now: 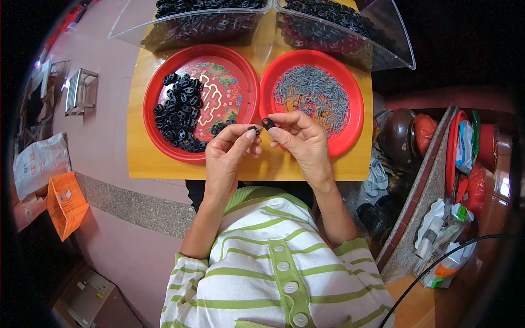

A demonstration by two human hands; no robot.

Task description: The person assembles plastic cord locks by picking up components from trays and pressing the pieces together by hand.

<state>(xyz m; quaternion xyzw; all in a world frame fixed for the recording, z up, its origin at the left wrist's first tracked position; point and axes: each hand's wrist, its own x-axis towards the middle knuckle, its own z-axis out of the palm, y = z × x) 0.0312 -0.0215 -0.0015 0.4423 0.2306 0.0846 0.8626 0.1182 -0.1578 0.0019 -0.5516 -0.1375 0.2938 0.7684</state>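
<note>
My left hand point(229, 154) is closed in a pinch on a small dark piece point(254, 129), mostly covered by the fingertips. Beside it, my right hand point(302, 143) grips a small black oval part point(267, 123) with a red spot, between thumb and forefinger. The fingertips of both hands nearly meet over the gap between two red round trays. Black oval two-holed pieces point(180, 104) are heaped mostly on the left half of the left tray point(155, 65), which has a printed floor. Many thin grey pins point(314, 90) lie spread in the right tray point(358, 104).
Two clear plastic bins, a left bin point(202, 33) and a right bin point(350, 33), hold more black parts at the back of the yellow table point(273, 174). A metal stool point(82, 92) and an orange box point(65, 202) stand left. A large brown jar point(398, 134) is at right.
</note>
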